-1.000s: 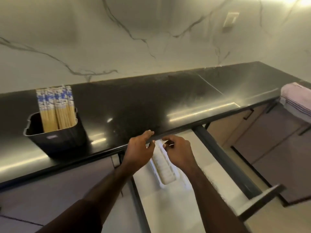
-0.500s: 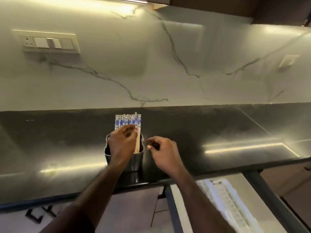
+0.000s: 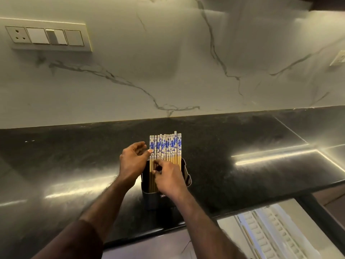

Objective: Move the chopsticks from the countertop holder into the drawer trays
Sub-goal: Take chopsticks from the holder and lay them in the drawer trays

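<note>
Both hands at the chopsticks in the holder on the counter.

On the far wall at left sits a switch plate [image 3: 49, 36]. The left hand [image 3: 133, 161] is beside the holder [image 3: 186, 179], fingers loosely spread, thumb tip touching the leftmost chopsticks [image 3: 166, 147], gripping nothing. The chopsticks stand upright in a row in the dark holder, near the counter's [image 3: 74, 165] front edge. The right hand [image 3: 168, 177] pinches a few shafts low down, at the rim. At near right, the open drawer shows white trays [image 3: 276, 234].
</note>
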Demonstrator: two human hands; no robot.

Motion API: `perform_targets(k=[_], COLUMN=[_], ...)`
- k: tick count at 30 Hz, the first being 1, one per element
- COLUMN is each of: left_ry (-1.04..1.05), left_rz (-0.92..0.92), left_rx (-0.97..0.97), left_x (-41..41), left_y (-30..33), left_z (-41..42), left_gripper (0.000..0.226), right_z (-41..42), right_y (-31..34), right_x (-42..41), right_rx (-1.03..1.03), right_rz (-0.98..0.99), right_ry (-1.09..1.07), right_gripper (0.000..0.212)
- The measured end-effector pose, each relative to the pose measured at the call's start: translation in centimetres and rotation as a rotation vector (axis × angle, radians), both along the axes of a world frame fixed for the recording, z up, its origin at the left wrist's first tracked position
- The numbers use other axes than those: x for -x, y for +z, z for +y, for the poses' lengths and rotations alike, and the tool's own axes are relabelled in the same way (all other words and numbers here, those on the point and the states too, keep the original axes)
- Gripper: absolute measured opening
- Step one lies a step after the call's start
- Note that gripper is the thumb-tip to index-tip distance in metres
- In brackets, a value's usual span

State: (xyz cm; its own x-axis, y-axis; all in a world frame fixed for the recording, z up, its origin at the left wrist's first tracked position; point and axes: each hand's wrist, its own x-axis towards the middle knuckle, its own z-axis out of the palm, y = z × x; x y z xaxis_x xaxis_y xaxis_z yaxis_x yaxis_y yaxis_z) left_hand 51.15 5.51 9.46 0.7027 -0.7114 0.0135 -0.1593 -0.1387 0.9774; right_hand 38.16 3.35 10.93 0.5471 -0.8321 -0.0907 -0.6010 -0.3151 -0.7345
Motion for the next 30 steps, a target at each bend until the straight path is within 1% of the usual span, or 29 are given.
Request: perform_targets(k=[4, 6, 13, 17, 21, 24, 27, 30], left_ry=[-0.041, -0.072, -0.111, -0.105, -0.150, -0.254, -0.325, -0.366], left_rz=[0.107, 0.146, 0.171, 0.186, 0.184, 0.183, 0.202, 0.215], left_rx=[0.043, 0.057, 0.075, 0.129, 0.241, 0.358, 0.446, 0.481], left_x=[-0.3, -0.4, -0.7, -1.1, -1.3, -0.7, 1.1, 3.6], left_y=[-0.4, -0.6, -0.9, 0.0, 3.8, 8.4, 12.7, 15.0], left_z=[-0.7, -0.9, -1.2, -0.6, 0.2, 0.2, -0.2, -1.2], left_gripper=[0.025, 0.022, 0.022, 0.024, 0.029, 0.030, 0.028, 0.027], right_z=[-0.1, -0.2, -0.3, -0.5, -0.7, -0.8, -1.1, -1.6], right_y=[-0.4, -0.4, -0.5, -0.3, 0.9, 2.3, 3.9, 5.3], right_x=[-0.4, -0.6, -1.0, -0.5, 0.5, 1.9, 4.0, 7.1], right_rx=[0.029, 0.034, -0.001, -0.039, -0.126, -0.151, -0.187, -0.249], right_rz=[0.019, 0.016, 0.019, -0.014, -0.100, -0.216, -0.341, -0.463], right_ry=[-0.054, -0.063, -0.050, -0.015, 0.017, 0.036, 0.060, 0.079], right_gripper=[0.038, 0.037, 0.034, 0.034, 0.033, 0.026, 0.020, 0.020])
